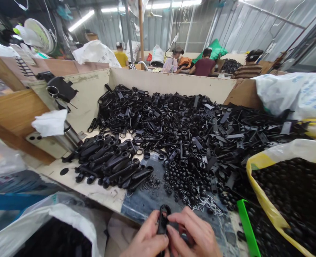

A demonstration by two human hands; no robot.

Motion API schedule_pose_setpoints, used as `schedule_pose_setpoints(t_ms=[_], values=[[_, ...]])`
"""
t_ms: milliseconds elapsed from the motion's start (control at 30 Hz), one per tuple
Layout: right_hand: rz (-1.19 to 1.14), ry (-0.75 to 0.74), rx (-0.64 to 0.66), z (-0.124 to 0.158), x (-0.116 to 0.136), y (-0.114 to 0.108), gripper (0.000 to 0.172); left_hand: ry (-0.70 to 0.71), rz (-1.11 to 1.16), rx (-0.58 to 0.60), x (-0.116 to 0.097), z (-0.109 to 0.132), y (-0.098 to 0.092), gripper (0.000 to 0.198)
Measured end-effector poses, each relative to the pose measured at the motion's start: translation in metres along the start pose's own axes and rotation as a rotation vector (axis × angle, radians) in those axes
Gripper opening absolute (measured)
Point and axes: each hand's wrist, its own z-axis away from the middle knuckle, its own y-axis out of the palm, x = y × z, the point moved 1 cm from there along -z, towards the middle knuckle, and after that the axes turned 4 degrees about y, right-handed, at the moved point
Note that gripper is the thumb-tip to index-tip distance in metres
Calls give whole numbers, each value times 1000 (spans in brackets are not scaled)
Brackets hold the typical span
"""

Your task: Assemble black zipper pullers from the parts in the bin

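Note:
A long black plastic part with an open ring at its far end [162, 222] stands tilted up at the near table edge. My left hand [148, 237] is closed around its lower body, with the thumb lying across the front. From the right side, the bent fingers of my right hand [194, 232] press together against the part just below the ring. Whatever lies between those fingertips is hidden or too small to name. Beyond my hands are small silver pins [205, 203], small screws [151, 182] and round black caps [183, 178].
Black handle-shaped parts [112, 160] lie in rows at left. Mixed black parts [158, 110] are heaped behind, thin flat ones [241, 132] at right. A yellow-rimmed bag [263, 192] and green strip [248, 228] stand right, a white sack [90, 217] lower left. Several people sit beyond the back board.

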Motion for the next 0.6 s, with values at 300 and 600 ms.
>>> schedule_pose_setpoints(t_ms=[300,600], values=[[-31,76,60,9,-8,11,26,130,-293,-66,-9,5,2,48],[-74,145,57,20,-1,21,34,176,-585,-366,10,12,-9,53]])
